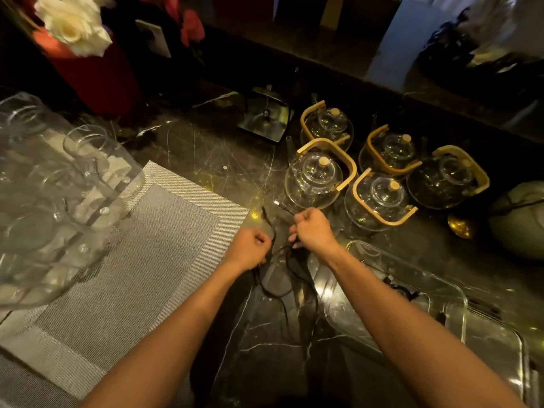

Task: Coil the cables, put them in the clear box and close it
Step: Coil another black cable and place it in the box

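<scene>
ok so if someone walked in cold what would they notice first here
Probably the two hands, left hand and right hand, closed on a black cable that loops down over the dark marble counter at centre. Next, the cluster of glass teapots with bamboo handles behind the right hand. The open clear box lies under the right forearm, with a grey placemat on the left.

Camera: 1, head-worn, wide-angle. Position: above the near edge of the dark marble counter [223,148]. Facing: forward and steeply down. Range: close; both forearms enter from the bottom edge. Overlapping views: 1 view only.
</scene>
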Tool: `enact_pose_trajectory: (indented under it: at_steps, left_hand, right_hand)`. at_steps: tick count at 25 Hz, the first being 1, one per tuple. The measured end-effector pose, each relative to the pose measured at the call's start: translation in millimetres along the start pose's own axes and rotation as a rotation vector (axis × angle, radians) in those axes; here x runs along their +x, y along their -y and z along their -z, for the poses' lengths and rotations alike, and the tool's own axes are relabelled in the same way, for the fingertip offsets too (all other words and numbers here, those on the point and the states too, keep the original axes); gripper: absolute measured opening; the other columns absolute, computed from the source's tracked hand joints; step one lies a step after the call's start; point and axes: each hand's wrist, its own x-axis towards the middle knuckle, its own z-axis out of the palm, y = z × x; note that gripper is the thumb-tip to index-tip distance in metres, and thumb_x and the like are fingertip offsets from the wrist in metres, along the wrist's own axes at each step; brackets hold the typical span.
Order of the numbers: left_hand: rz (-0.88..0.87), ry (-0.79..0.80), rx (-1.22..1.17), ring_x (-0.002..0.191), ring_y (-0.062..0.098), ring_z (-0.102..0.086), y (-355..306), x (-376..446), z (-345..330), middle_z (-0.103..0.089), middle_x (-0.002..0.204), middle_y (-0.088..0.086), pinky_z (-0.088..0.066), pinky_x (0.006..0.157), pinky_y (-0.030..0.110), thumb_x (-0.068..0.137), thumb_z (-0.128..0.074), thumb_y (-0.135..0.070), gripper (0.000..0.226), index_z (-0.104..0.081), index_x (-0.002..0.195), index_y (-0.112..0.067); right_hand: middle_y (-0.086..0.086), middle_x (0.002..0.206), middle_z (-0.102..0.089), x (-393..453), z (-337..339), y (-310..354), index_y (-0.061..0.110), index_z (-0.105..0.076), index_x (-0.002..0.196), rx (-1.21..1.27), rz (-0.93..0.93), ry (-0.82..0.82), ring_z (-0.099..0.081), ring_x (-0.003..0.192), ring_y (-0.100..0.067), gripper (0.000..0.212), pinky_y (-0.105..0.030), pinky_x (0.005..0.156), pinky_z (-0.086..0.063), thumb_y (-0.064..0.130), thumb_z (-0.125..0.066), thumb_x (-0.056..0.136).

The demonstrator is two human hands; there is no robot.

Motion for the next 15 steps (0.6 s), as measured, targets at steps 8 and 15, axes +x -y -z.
enact_pose_trajectory:
  at_steps: [8,15]
  left_hand:
    - [0.039,0.678,0.168,0.059,0.015,-0.072,-36.5,-81.9,6.9,-0.074,0.080,0.015,-0.056,0.048,0.022,0.091,-0.071,-0.011,0.019,-0.060,0.106,-0.011]
    - [-0.252,0.438,0.019,0.084,0.023,-0.072,-101.0,-135.5,-4.6,-0.073,0.107,0.019,-0.060,0.077,0.041,0.105,-0.049,-0.034,0.037,-0.068,0.107,-0.002]
  right_hand:
    - [0.009,0.054,-0.030,-85.1,67.2,1.7,0.022,-0.044,0.078,0.639,-0.091,0.131,-0.023,0.038,-0.004,0.030,-0.017,0.031,-0.012,0.012,-0.035,0.104]
    - [0.007,0.058,-0.025,-158.5,107.0,-29.4,0.020,-0.048,0.078,0.675,0.010,0.228,-0.019,0.041,-0.004,0.028,-0.017,0.033,-0.012,0.015,-0.039,0.105]
